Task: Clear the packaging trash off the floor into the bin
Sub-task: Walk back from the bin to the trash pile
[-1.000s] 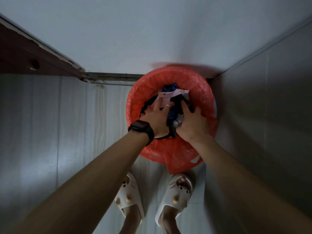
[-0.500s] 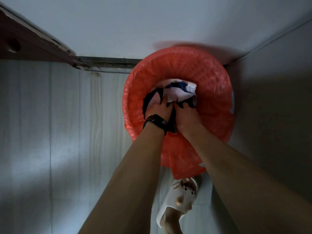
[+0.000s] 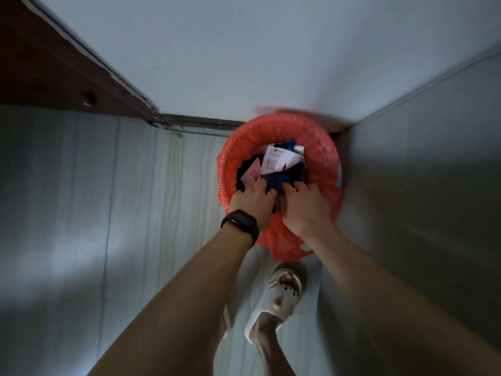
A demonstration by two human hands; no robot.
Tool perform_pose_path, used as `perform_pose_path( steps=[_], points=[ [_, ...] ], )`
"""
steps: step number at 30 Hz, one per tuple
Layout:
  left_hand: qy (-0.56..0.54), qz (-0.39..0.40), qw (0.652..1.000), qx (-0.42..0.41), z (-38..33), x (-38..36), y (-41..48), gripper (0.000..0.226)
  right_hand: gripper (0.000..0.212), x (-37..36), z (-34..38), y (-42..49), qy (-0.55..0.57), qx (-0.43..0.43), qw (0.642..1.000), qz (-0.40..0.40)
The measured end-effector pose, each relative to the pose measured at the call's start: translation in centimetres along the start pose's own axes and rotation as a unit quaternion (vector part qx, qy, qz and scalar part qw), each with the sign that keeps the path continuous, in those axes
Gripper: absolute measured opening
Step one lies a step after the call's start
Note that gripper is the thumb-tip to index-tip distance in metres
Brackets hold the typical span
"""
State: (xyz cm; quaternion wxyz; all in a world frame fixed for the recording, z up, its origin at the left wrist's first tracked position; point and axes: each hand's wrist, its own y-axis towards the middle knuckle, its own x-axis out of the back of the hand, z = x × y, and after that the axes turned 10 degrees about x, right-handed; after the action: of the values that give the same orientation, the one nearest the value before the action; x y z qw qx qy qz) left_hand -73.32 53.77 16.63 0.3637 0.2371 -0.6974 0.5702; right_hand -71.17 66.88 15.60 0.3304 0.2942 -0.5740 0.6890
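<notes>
The bin [image 3: 322, 153] has a red bag [image 3: 282, 248] in it and stands in the corner, against the wall [image 3: 244, 50]. The packaging trash [image 3: 283, 166] is inside the bin. It is a white paper card [image 3: 275, 158], a small pink card [image 3: 252, 177] and some dark blue wrapping [image 3: 284, 180], all piled high.

Both hands are over the near side of the bin, on top of the pile. The left hand [image 3: 254, 200] has a black watch [image 3: 240, 222] on its wrist. Its fingertips are on the dark wrapping by the pink card. The right hand [image 3: 306, 208] is just beside it, with fingertips bent down into the blue wrapping. I cannot tell if the 2 hands are gripping the trash or only pushing on it.

The job looks almost done. All the trash in view is in the bin. What seems left is to push the pile down so it stays in, then let go. Only the floor [image 3: 135, 213] near the bin shows, so more trash may lie farther off.
</notes>
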Motion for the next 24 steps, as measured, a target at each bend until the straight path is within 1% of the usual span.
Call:
perform_pose_path(
  steps=[5, 7, 10, 12, 14, 16, 19, 22, 24],
  points=[
    [-0.035, 0.009, 0.999, 0.017, 2.5, 8.4, -8.9, 0.042, 0.031, 8.6, 3.4, -7.6, 0.01, 0.045, 0.999, -0.027],
    [-0.037, 0.001, 0.998, 0.042, 4.1, 12.1, -12.7, 0.042, 0.033, 12.8, 5.6, -11.0, 0.025, 0.053, 0.997, -0.055],
    [-0.054, -0.023, 0.993, 0.101, 6.9, 17.4, -17.7, 0.042, 0.035, 18.3, 9.3, -15.2, 0.049, 0.071, 0.991, -0.106],
    [-0.082, -0.04, 0.987, 0.136, 8.8, 20.9, -22.3, 0.044, 0.04, 21.6, 12.5, -18.4, 0.044, 0.118, 0.986, -0.108],
    [-0.124, -0.068, 0.976, 0.162, 10.2, 23.6, -26.9, 0.045, 0.036, 24.0, 15.7, -21.4, 0.024, 0.176, 0.977, -0.119],
    [-0.174, -0.094, 0.957, 0.211, 11.6, 25.9, -33.0, 0.042, 0.033, 26.3, 19.4, -24.9, 0.008, 0.237, 0.961, -0.141],
    [-0.232, -0.13, 0.92, 0.289, 12.9, 27.5, -40.8, 0.038, 0.033, 28.6, 23.8, -28.9, 0.009, 0.319, 0.937, -0.14],
    [-0.242, -0.157, 0.883, 0.37, 13.7, 27.9, -49.4, 0.036, 0.029, 30.7, 28.0, -33.2, 0.031, 0.393, 0.908, -0.143],
    [-0.242, -0.177, 0.853, 0.427, 14.1, 27.9, -56.0, 0.035, 0.029, 32.2, 31.3, -36.9, 0.027, 0.45, 0.882, -0.138]
  ],
)
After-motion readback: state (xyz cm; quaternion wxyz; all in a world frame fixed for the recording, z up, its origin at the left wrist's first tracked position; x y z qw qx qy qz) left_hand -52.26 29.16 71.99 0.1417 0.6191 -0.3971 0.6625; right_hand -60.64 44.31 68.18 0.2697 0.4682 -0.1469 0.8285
